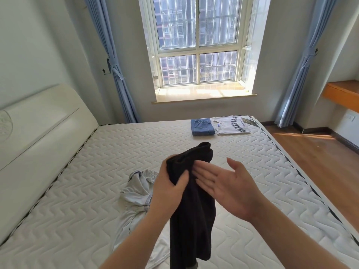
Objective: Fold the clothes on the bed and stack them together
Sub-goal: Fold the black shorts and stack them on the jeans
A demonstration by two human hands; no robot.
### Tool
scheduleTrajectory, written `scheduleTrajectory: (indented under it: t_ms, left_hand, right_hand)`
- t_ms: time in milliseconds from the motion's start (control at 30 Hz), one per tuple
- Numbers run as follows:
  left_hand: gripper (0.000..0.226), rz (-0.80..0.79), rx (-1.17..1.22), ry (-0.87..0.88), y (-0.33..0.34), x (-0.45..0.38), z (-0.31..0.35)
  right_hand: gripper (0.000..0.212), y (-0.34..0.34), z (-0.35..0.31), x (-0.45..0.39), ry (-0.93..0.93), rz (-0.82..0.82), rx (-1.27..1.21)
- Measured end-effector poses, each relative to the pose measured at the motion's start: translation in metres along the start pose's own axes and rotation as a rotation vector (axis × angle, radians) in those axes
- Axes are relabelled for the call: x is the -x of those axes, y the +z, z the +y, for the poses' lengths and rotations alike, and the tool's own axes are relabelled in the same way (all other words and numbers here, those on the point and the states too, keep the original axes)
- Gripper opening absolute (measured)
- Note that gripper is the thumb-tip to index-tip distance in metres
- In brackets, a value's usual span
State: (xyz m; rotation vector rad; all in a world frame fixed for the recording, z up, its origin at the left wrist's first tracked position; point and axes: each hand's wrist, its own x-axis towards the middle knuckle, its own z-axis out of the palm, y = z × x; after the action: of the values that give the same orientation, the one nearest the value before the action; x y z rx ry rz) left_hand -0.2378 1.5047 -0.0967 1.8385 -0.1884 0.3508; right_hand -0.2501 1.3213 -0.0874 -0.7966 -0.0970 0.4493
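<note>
Black garment held up over the mattress, two folded pieces waiting at 1 o'clock.

I'm seeing a crumpled pale grey garment (138, 188) lying on the mattress (81, 191) at 9 o'clock of the hands. My left hand (171, 188) is gripping the black garment (191, 206) near its top, cloth hanging down toward 6 o'clock; my right hand (223, 183) is hovering flat-fingered just beside it at 3 o'clock. Folded jeans (202, 126) are lying against a white shirt (232, 126) whose lettering I can't reliably read.

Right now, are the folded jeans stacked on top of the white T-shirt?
No, the folded jeans lie flat on the mattress beside the white T-shirt, to its left, not on top of it.
</note>
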Motion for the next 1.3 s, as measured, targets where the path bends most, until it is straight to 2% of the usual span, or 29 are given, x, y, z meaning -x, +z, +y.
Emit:
scheduleTrajectory:
  t_ms: [67,100,167,200,267,333,400,467,533,700,800,867,967,1033,1167,1300]
  left_hand:
    - [0.032,0.042,0.136,-0.174,-0.007,-0.006,0.001]
    - [0.027,0.044,0.220,-0.247,-0.011,-0.010,-0.001]
    - [0.025,0.012,0.350,-0.322,-0.019,-0.013,0.000]
    - [0.025,-0.008,0.397,-0.337,-0.022,-0.013,0.002]
    - [0.027,-0.045,0.488,-0.353,-0.025,-0.013,0.005]
    - [0.031,-0.095,0.542,-0.370,-0.025,-0.012,0.008]
    - [0.033,-0.130,0.537,-0.384,-0.027,-0.009,0.007]
    - [0.030,-0.167,0.487,-0.361,-0.034,-0.009,0.004]
    - [0.032,-0.246,0.320,-0.236,-0.049,-0.011,-0.003]
    - [0.068,-0.524,-0.209,0.003,-0.084,-0.025,-0.014]
    - [0.076,-0.681,-0.587,0.093,-0.085,-0.033,-0.014]
    - [0.086,-0.742,-0.720,0.142,-0.080,-0.035,-0.018]
    - [0.104,-0.761,-0.741,0.183,-0.067,-0.037,-0.028]
    - [0.113,-0.709,-0.728,0.169,-0.059,-0.039,-0.034]
    - [0.110,-0.656,-0.630,0.210,-0.054,-0.046,-0.046]
    - [0.107,-0.698,-0.647,0.249,-0.051,-0.052,-0.056]
  right_hand:
    - [0.073,-0.005,-0.001,0.000,-0.096,0.113,0.164]
    - [0.073,-0.008,-0.001,-0.001,-0.172,0.247,0.334]
    - [0.064,-0.018,0.000,-0.003,-0.283,0.518,0.692]
    - [0.063,-0.023,0.001,-0.004,-0.283,0.541,0.825]
    - [0.065,-0.033,0.006,-0.008,-0.213,0.409,0.929]
    - [0.043,-0.039,0.005,-0.014,-0.187,0.282,0.893]
    - [0.025,-0.038,0.001,-0.018,-0.231,0.260,0.863]
    - [0.022,-0.034,-0.003,-0.020,-0.272,0.299,0.827]
    - [0.028,-0.033,-0.004,-0.021,-0.294,0.323,0.840]
    - [0.033,-0.029,0.006,-0.026,-0.288,0.371,0.991]
    - [0.028,-0.019,0.019,-0.030,-0.302,0.412,1.086]
    - [0.023,-0.012,0.028,-0.033,-0.311,0.432,1.111]
    - [0.015,-0.003,0.039,-0.037,-0.301,0.461,1.157]
    - [0.012,0.001,0.041,-0.038,-0.299,0.465,1.166]
    - [0.025,0.007,0.039,-0.039,-0.247,0.432,1.240]
    - [0.028,0.011,0.041,-0.040,-0.201,0.404,1.388]
